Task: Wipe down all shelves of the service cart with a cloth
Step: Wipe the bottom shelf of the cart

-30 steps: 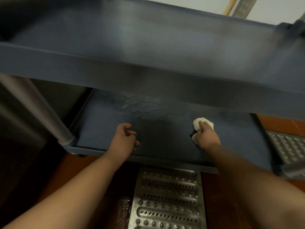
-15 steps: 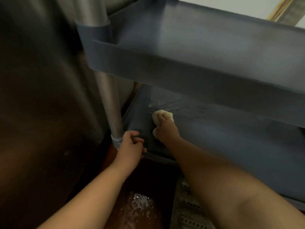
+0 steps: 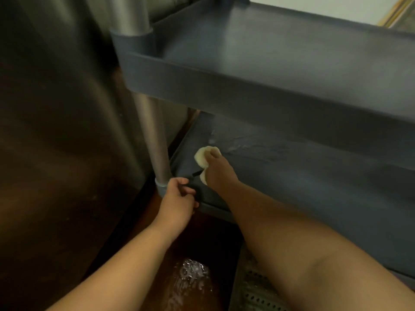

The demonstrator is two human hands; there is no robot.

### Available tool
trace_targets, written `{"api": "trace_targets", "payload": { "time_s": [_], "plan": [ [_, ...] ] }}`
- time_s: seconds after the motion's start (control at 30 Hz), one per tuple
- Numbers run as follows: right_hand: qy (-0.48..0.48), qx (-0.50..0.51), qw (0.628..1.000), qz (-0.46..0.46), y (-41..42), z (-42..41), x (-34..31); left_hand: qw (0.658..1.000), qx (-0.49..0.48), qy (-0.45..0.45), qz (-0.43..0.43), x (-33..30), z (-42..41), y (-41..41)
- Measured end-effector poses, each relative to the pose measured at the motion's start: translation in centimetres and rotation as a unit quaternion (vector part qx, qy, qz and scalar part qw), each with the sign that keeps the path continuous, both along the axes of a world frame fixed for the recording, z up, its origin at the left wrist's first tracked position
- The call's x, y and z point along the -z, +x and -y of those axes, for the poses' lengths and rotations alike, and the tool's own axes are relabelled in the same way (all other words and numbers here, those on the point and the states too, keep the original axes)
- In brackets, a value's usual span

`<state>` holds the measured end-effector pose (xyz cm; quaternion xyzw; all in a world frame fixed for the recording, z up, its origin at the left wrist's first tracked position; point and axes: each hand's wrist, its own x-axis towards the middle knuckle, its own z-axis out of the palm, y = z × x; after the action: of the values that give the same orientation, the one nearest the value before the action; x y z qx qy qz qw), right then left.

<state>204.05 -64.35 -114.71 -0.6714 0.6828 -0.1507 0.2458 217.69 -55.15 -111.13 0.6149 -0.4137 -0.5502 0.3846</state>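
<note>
**Right hand presses cloth on lower cart shelf, left hand grips shelf edge**

Right hand (image 3: 219,173) on the lower shelf (image 3: 303,176) of the blue-grey service cart, near its front-left corner. Fingers curled over a pale balled-up cloth (image 3: 203,157); cloth pressed flat against the shelf surface, poking out ahead of and beside the knuckles. Right grip: closed on the cloth.

Left hand (image 3: 178,198) at the shelf's front rim, just beside the metal post (image 3: 155,135) at the corner. Fingers wrapped around the rim edge, thumb side up. Left grip: closed on the lower shelf rim.

Streaky wet or smeared patch on the shelf surface just beyond the cloth. Upper shelf (image 3: 280,61) overhangs, hiding the back of the lower one. Dark steel panel (image 3: 56,131) to the left of the cart. Reddish-brown floor (image 3: 190,277) below with a shiny wet spot; perforated metal grate (image 3: 258,292) under the right forearm.
</note>
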Motion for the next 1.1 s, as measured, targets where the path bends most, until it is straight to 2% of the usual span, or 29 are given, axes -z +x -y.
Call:
{"api": "trace_targets", "payload": {
  "time_s": [0.13,0.33,0.53,0.63,0.77,0.87,0.93,1.0,1.1],
  "plan": [
    [0.055,0.057,0.993,-0.092,-9.6,-2.5,0.2,0.999,0.029,-0.012,-0.013,0.0,-0.5,-5.3],
    [0.156,0.169,0.966,-0.121,-25.0,-8.5,-1.1,0.996,0.087,-0.017,-0.018,-0.1,-2.0,-15.5],
    [0.11,0.224,0.952,-0.177,-39.0,-17.6,-3.1,0.986,0.166,-0.013,-0.011,-0.1,-4.8,-25.3],
    [0.106,0.305,0.93,-0.175,-44.4,-22.2,-3.8,0.981,0.191,-0.011,-0.008,-0.1,-5.8,-28.5],
    [0.07,0.4,0.907,-0.111,-48.6,-24.8,-3.7,0.979,0.204,-0.005,-0.004,0.3,-5.7,-30.8],
    [-0.018,0.449,0.893,-0.015,-49.2,-24.4,-3.3,0.981,0.195,-0.01,-0.001,1.0,-5.0,-31.7],
    [-0.034,0.426,0.904,-0.005,-49.4,-24.1,-2.8,0.982,0.187,-0.013,-0.002,1.3,-4.4,-31.8],
    [-0.004,0.393,0.919,-0.013,-49.3,-24.1,-2.3,0.983,0.181,-0.016,-0.004,1.7,-3.6,-31.5],
    [0.003,0.417,0.908,-0.019,-49.4,-24.4,-1.0,0.984,0.179,-0.021,-0.007,2.3,-2.5,-30.0]
  ]
}}
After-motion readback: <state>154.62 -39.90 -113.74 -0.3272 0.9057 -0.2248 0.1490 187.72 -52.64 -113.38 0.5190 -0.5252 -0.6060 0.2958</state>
